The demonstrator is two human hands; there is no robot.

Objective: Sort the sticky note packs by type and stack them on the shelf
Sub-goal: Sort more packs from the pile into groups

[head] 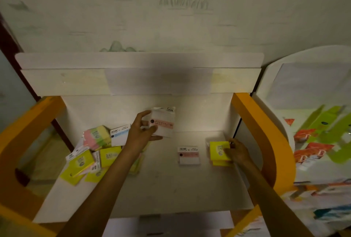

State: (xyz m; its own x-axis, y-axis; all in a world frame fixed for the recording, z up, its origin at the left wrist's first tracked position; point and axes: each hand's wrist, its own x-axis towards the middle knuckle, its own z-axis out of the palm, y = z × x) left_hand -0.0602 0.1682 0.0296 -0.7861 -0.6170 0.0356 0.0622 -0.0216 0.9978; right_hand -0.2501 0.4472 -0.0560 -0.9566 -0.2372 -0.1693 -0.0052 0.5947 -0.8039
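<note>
Your left hand (141, 132) holds a white pack with a pink band (163, 121) up off the white shelf (161, 183), thumb and fingers pinching its left edge. Your right hand (237, 151) rests on a yellow stack (219, 153) at the right, fingers curled over its right side. Just left of that stack lies another pink-banded pack (188, 155), flat. At the far left sits a loose heap (91, 153) of yellow, pink and blue-banded packs. Orange side rails (266, 134) frame the shelf.
</note>
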